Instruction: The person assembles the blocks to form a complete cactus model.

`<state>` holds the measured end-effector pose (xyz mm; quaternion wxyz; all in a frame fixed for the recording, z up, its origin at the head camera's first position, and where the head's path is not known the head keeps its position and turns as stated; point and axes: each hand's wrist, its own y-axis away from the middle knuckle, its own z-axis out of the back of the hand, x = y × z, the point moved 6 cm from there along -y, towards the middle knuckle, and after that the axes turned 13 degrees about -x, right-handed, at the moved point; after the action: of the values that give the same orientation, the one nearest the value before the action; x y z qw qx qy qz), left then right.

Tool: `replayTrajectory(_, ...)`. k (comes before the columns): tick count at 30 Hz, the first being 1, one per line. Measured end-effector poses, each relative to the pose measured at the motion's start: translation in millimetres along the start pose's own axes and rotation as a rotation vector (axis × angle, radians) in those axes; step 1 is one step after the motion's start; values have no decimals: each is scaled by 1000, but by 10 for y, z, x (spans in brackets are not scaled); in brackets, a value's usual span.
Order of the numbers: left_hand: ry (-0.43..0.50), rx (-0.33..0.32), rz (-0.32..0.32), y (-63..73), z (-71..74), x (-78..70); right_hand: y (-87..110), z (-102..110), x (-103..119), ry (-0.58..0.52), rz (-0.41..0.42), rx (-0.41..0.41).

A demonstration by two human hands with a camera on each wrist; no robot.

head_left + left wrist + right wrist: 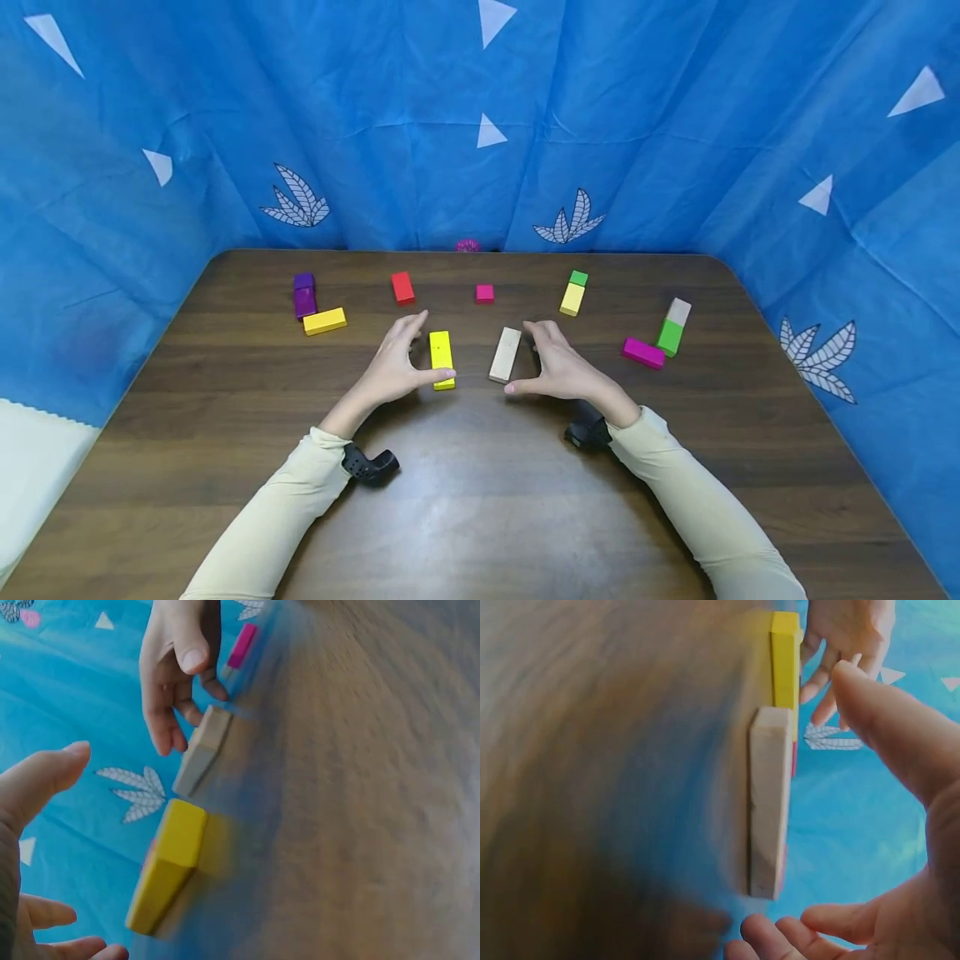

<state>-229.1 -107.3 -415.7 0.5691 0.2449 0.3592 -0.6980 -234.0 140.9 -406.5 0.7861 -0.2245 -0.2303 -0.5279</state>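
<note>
Two long blocks lie side by side in the middle of the table: a bright yellow block (441, 350) and a pale wooden block (506, 354). My left hand (396, 363) is just left of the yellow block, thumb and fingers spread apart. Its thumb overlaps the block's near end in the head view, while the left wrist view shows a gap between the thumb and the yellow block (166, 862). On the right of the pale block, my right hand (557, 367) is spread in a similar way. In the right wrist view, its thumb and fingers stand apart around the pale block (769, 802).
Farther back on the wooden table (465, 500) are purple blocks (304, 298), a yellow-orange block (325, 322), a red block (402, 288), a pink cube (484, 293) and a pale yellow block (572, 299) by a green one. At right lie magenta (642, 352), green (669, 337) and white (678, 312) blocks.
</note>
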Motion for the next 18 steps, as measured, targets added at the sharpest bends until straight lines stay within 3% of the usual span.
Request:
replayTrajectory(3,2,26,6,10,-53,62,-30,-64,2,-8,-18,-6)
replayTrajectory(8,4,64,-39,-4,-88,142,-72,-120,-53,-43,-34,-43)
replayTrajectory(18,-9,99,-70,-6,-86,179,-94,-173,-78,-48,-22,-119)
